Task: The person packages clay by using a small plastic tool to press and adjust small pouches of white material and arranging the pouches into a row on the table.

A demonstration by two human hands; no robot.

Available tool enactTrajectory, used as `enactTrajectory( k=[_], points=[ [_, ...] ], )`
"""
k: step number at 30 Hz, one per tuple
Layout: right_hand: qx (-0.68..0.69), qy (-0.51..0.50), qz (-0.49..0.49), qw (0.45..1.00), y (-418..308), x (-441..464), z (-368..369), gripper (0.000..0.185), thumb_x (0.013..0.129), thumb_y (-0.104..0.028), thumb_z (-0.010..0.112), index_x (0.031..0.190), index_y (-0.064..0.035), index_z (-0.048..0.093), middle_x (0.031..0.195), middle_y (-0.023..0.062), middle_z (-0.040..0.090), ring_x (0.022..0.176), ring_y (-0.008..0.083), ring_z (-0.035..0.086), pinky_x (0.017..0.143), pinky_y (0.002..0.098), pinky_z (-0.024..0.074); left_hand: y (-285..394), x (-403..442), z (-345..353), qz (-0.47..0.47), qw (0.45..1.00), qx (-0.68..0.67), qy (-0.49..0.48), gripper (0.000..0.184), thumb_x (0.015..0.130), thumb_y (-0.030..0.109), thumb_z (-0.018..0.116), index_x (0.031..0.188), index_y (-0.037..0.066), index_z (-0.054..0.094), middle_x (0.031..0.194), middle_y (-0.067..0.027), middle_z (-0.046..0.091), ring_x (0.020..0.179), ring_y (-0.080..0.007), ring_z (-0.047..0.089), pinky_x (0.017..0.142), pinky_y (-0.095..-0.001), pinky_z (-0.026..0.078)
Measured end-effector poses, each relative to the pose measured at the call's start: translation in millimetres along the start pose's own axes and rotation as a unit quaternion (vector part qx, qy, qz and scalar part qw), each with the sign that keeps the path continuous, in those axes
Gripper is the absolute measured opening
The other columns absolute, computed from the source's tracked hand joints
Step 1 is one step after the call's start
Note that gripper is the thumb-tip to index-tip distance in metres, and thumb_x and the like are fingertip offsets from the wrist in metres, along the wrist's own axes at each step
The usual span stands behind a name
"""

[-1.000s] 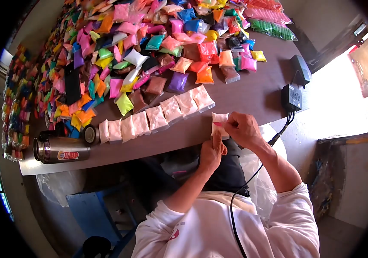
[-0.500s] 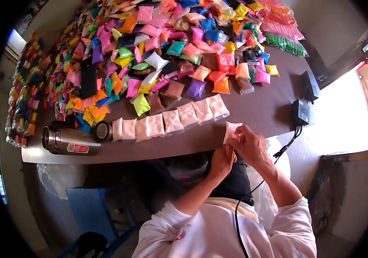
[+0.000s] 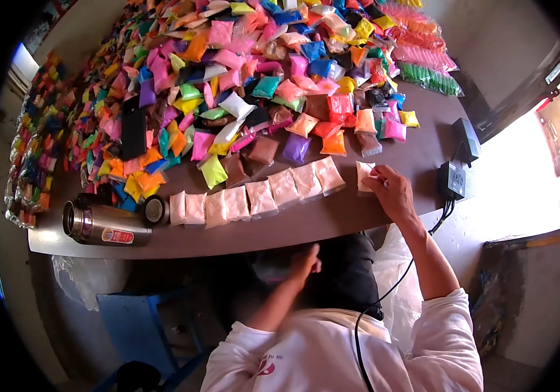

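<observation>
Pinching pale packet [image 3: 363, 172] with your right hand [image 3: 394, 195], likely steadying it flat on worktop [image 3: 260, 235]; can't tell your left hand's [image 3: 305, 260] grip

We see a steel flask [image 3: 113, 225] lying on its side beside a round lid [image 3: 155, 210], a black phone [image 3: 133, 134] farther back, two dark boxes [image 3: 452, 181] toward the right, and a blue chair [image 3: 126, 320] below.

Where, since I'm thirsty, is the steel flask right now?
In the head view, the steel flask lies on its side at the left, near the front edge of the table, just left of the round lid.
</observation>
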State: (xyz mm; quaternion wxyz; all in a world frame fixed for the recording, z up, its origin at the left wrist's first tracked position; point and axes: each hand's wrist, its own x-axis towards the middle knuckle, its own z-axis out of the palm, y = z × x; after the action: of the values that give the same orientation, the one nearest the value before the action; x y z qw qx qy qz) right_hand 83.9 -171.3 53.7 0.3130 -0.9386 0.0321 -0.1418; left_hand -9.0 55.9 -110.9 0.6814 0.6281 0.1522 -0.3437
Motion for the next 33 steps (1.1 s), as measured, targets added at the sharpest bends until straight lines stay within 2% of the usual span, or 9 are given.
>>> enactTrajectory(
  k=[3,6,11,13,18,23,27,29,33],
  points=[
    [0.027,-0.009,-0.031,0.999,5,10,9,0.017,0.079,-0.018,0.068,0.089,-0.0052,0.063,0.086,0.0125,0.065,0.076,0.0288,0.064,0.067,0.0349,0.0496,-47,14,-46,-0.115,0.980,-0.096,0.128,0.041,0.087,0.040,0.058,0.060,0.011,0.046,0.054,-0.0040,0.051,0.047,-0.0152,0.050,0.045,-0.0274,0.040],
    [0.033,-0.029,-0.038,0.998,-4,15,11,0.017,0.079,-0.018,0.068,0.091,-0.0059,0.065,0.087,0.0120,0.065,0.077,0.0282,0.064,0.067,0.0347,0.0499,-63,15,-78,-0.091,0.957,-0.185,0.204,0.039,0.086,0.034,0.061,0.060,0.012,0.042,0.053,-0.0036,0.046,0.046,-0.0165,0.049,0.043,-0.0278,0.039],
    [0.021,-0.032,-0.103,0.994,-3,24,19,0.016,0.079,-0.016,0.068,0.091,-0.0057,0.066,0.086,0.0119,0.065,0.074,0.0295,0.063,0.066,0.0350,0.0501,-65,22,-68,-0.070,0.966,-0.182,0.170,0.033,0.085,0.028,0.063,0.064,0.011,0.043,0.056,-0.0027,0.045,0.046,-0.0167,0.049,0.043,-0.0287,0.038],
    [0.025,-0.048,-0.102,0.993,-3,28,16,0.020,0.079,-0.016,0.069,0.095,-0.0043,0.066,0.087,0.0125,0.064,0.074,0.0274,0.063,0.067,0.0335,0.0498,-68,21,-63,-0.021,0.985,-0.065,0.157,0.031,0.085,0.028,0.062,0.065,0.010,0.046,0.057,-0.0029,0.047,0.047,-0.0166,0.050,0.043,-0.0290,0.038],
    [0.027,-0.048,-0.095,0.994,-12,25,14,0.025,0.079,-0.015,0.071,0.100,-0.0026,0.067,0.085,0.0131,0.064,0.071,0.0230,0.063,0.065,0.0320,0.0491,-65,23,-70,-0.056,0.977,-0.113,0.172,0.029,0.086,0.028,0.062,0.067,0.009,0.051,0.059,-0.0034,0.049,0.050,-0.0159,0.052,0.045,-0.0287,0.041],
    [0.010,-0.035,0.019,0.999,-45,16,22,0.027,0.078,-0.026,0.070,0.096,-0.0073,0.066,0.072,0.0121,0.064,0.063,0.0265,0.063,0.059,0.0355,0.0491,-72,28,-72,-0.064,0.978,-0.116,0.163,0.029,0.087,0.030,0.060,0.068,0.009,0.052,0.060,-0.0029,0.051,0.053,-0.0147,0.053,0.045,-0.0272,0.042],
    [-0.010,-0.015,-0.022,1.000,-42,18,37,0.028,0.078,-0.029,0.069,0.097,-0.0083,0.065,0.067,0.0115,0.063,0.063,0.0271,0.063,0.059,0.0364,0.0489,-66,21,-67,-0.058,0.973,-0.132,0.180,0.028,0.088,0.030,0.060,0.071,0.008,0.052,0.062,-0.0018,0.052,0.052,-0.0139,0.053,0.043,-0.0255,0.040],
    [-0.009,-0.007,-0.021,1.000,-46,16,37,0.024,0.079,-0.024,0.068,0.092,-0.0045,0.065,0.059,0.0082,0.057,0.053,0.0200,0.056,0.052,0.0321,0.0437,-70,24,-70,-0.053,0.971,-0.152,0.177,0.027,0.088,0.029,0.061,0.072,0.008,0.053,0.062,-0.0017,0.052,0.052,-0.0138,0.053,0.043,-0.0249,0.040],
    [0.052,-0.046,-0.024,0.997,-77,11,42,0.023,0.080,-0.027,0.066,0.093,-0.0076,0.066,0.074,0.0144,0.066,0.065,0.0268,0.065,0.060,0.0361,0.0495,-81,31,-70,-0.076,0.968,-0.158,0.181,0.023,0.088,0.026,0.061,0.075,0.008,0.054,0.064,-0.0024,0.053,0.052,-0.0139,0.053,0.044,-0.0249,0.041]
  ],
)
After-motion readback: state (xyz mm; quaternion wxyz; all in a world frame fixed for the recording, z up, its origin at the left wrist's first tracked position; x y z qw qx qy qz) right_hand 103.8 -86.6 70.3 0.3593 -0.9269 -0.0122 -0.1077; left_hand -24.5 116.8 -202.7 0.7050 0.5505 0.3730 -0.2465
